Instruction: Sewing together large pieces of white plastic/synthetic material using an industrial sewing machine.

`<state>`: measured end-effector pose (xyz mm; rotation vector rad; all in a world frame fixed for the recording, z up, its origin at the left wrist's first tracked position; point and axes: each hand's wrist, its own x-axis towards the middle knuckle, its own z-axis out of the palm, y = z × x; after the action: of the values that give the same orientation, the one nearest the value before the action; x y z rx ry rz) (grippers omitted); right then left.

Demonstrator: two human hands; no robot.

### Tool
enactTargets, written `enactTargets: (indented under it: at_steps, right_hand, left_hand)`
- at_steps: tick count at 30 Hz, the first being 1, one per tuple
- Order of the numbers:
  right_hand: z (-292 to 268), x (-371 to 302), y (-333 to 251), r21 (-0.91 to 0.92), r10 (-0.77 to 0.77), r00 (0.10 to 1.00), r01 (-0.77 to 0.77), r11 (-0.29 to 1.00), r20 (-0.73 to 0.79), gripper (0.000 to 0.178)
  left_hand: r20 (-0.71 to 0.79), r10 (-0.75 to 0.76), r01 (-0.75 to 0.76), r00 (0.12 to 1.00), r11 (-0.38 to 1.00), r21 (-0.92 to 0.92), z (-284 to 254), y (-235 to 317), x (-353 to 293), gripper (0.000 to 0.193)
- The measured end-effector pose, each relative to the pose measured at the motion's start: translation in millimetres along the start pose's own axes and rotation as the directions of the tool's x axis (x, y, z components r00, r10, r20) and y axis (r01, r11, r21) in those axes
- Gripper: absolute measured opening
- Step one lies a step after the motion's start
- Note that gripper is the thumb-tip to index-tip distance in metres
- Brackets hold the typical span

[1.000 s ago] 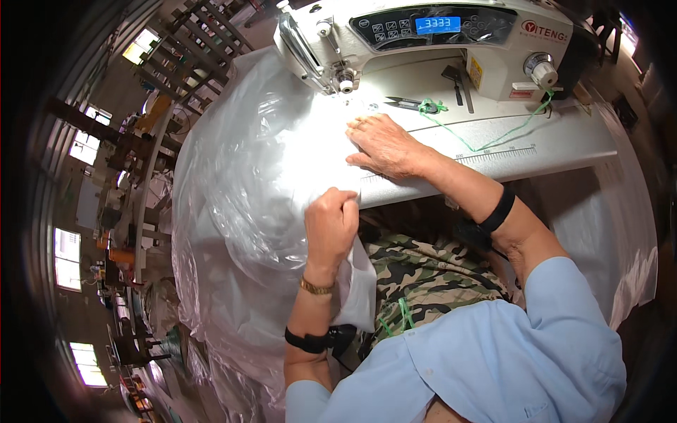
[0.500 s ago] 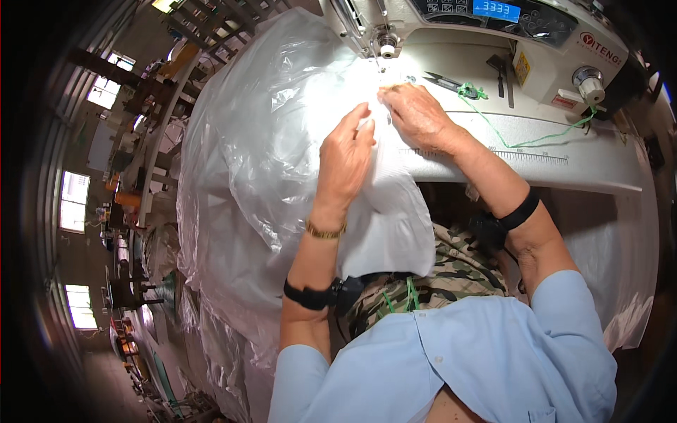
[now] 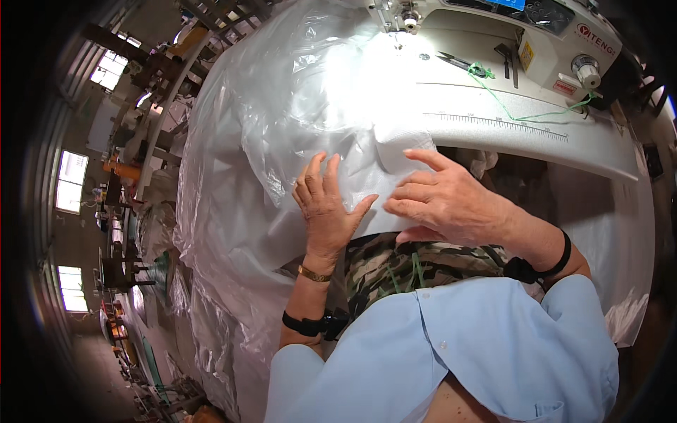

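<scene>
A large translucent plastic sheet and white woven fabric spread over the left of the sewing table and down to my lap. My left hand is over the fabric with its fingers spread, holding nothing. Close to its right, my right hand hovers near the fabric's front part, fingers apart and nothing between them. Beyond both hands stands the sewing machine, its needle area brightly lit above the far end of the fabric. Glare hides detail there.
Dark thread snips lie right of the needle, by a tangle of green thread trailing to the machine's handwheel. A small black tool lies near the machine body. The table's front edge curves at right; racks and clutter stand far left.
Both hands have drawn back from the needle area toward my body. My right hand has let go of the fabric edge and its fingers have opened.
</scene>
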<state>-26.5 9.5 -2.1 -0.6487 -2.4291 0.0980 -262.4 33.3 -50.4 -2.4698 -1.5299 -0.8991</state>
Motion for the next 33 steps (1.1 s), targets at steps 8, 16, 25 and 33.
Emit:
enactTargets:
  at_steps: [8, 16, 25, 33]
  right_hand:
    - [29, -30, 3, -0.052, 0.295, 0.941, -0.29, 0.955, 0.167, 0.03]
    - [47, -17, -13, 0.769, 0.593, 0.76, -0.538, 0.344, 0.266, 0.038]
    - [57, -23, -21, 0.886, 0.593, 0.668, -0.418, -0.2, 0.449, 0.029]
    - [60, -42, -29, 0.893, 0.665, 0.619, -0.416, -0.174, 0.418, 0.021]
  left_hand:
    - [0.075, 0.01, -0.016, 0.997, 0.996, 0.083, 2, -16, -21, 0.034]
    - [-0.12, 0.246, -0.263, 0.962, 0.952, -0.155, -68, 32, -19, 0.007]
    - [-0.029, 0.371, -0.369, 0.928, 0.909, -0.191, -70, 51, -42, 0.008]
    - [0.195, 0.423, -0.352, 0.885, 0.881, -0.315, -51, 58, -39, 0.011]
